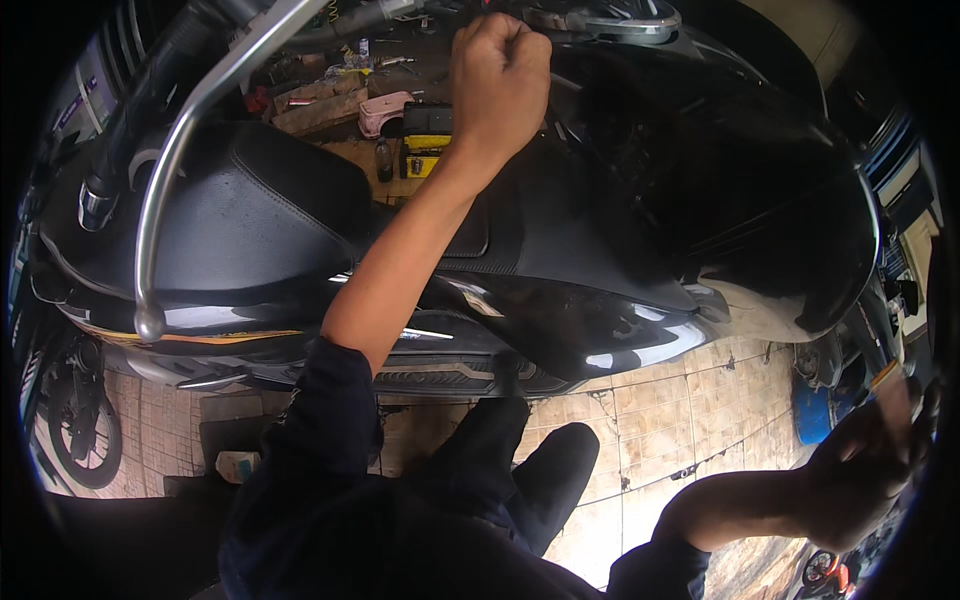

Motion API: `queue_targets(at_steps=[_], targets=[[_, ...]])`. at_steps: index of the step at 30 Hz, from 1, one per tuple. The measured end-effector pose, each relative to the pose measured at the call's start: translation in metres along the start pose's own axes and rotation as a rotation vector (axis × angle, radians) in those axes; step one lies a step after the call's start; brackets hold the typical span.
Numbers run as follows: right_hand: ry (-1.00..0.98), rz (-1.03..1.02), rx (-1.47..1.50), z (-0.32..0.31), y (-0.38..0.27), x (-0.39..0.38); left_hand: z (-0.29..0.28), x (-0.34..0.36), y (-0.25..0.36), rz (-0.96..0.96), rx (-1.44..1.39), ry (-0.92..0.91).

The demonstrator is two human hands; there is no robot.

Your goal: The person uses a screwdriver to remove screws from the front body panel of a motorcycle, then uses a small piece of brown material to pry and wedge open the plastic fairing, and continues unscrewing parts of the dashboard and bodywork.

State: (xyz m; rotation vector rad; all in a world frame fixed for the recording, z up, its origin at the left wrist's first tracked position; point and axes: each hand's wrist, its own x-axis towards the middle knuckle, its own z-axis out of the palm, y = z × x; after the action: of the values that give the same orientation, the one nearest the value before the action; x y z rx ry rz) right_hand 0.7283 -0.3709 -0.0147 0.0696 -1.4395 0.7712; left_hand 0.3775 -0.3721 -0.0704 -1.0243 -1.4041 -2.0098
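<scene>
A black scooter (580, 230) lies across the view in front of me, its dark seat (270, 200) on the left. My left hand (500, 85) reaches over it with the fingers curled into a fist near the far side. Whatever that fist holds, if anything, is hidden. Out at the lower right, beyond the scooter's bodywork, my right hand (865, 475) is closed around a tan, narrow piece (893, 405). Shadow and blur hide what kind of thing it is. A silver lever with a ball end (150, 320) hangs close to view on the left.
Beyond the seat sit a black-and-yellow toolbox (425, 150), a pink container (383, 113), a dark small bottle (384, 160) and assorted clutter. A blue container (812, 410) stands at the right. A spoked wheel (85, 425) shows at left. Tiled floor (660, 410) lies below.
</scene>
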Motion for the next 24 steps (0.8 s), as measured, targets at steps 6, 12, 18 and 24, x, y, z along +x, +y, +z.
queue_targets(at_steps=[6, 12, 18, 24], targets=[[-0.477, 0.016, -0.182, 0.011, 0.044, -0.105, -0.014, 0.003, 0.001, 0.059, -0.141, -0.165], [-0.453, 0.664, 0.292, 0.087, 0.13, -0.135, -0.03, -0.02, -0.016, -0.277, -0.555, -0.383], [-0.336, 0.763, 0.584, 0.11, 0.178, -0.137, -0.032, -0.037, -0.014, -0.412, -0.612, -0.48], [-0.096, 0.769, 0.407, 0.144, 0.165, -0.129, -0.029, -0.044, -0.047, -0.524, -0.595, -0.549]])
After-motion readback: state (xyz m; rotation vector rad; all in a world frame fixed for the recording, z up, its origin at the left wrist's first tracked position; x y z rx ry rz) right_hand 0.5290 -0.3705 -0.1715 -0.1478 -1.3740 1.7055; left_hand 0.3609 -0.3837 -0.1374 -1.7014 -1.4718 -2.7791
